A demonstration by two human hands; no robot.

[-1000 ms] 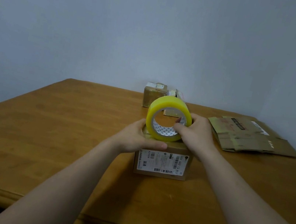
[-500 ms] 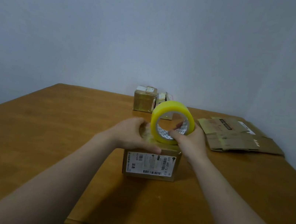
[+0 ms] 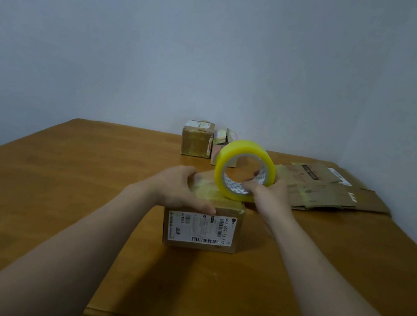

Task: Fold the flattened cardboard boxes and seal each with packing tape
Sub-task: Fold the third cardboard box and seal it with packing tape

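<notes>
While the tape roll (image 3: 246, 147) stands on edge on the top of the folded box (image 3: 231, 246), the coming move turns on how the two line up. The box sits mid-table, straight ahead of the person, with its long axis running left to right. The roll's open core faces the camera, so the roll would travel along that same axis, toward the right-hand end of the top.

The right hand (image 3: 270, 199) is the nearer one to the roll. Its fingers reach into the core and pinch the ring against the thumb. The left hand (image 3: 179, 187) clamps the box's left end, fingers curled over the far edge and the thumb lying along the near top edge. The two hands are close together, on either side of the roll's foot.

A glossy yellowish band on the box top looks like tape already laid, but its free end lies under the left hand. I cannot tell whether it is still joined to the roll. The box's right end is hidden behind the right hand.

On the wooden table (image 3: 60, 189), a stack of flattened cardboard (image 3: 332, 194) lies to the right. Two small sealed boxes (image 3: 196, 141) stand at the far edge, one partly behind the roll.
</notes>
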